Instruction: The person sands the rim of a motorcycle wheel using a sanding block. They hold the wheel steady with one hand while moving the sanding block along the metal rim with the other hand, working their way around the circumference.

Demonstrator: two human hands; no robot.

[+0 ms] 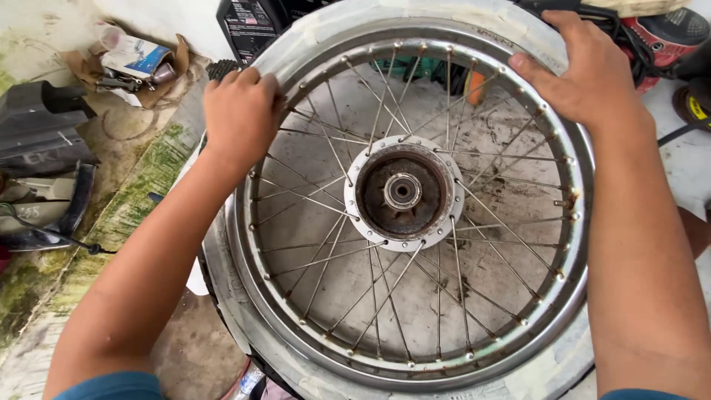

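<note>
A spoked motorcycle wheel [404, 363] lies flat before me, its steel rim worn and rust-spotted. A round hub [404, 191] with a bearing hole sits at its centre, and thin spokes run out to the rim. A pale, dusty tyre [385, 18] rings the rim. My left hand [241, 111] presses on the rim's upper left edge with fingers curled over it. My right hand [581, 67] rests flat on the tyre and rim at the upper right, fingers spread.
A torn cardboard box with small parts [133, 63] lies at the upper left. Dark plastic panels [41, 130] sit at the left edge. A black container [248, 26] stands behind the wheel. A red power tool with black cable [663, 37] is at the upper right.
</note>
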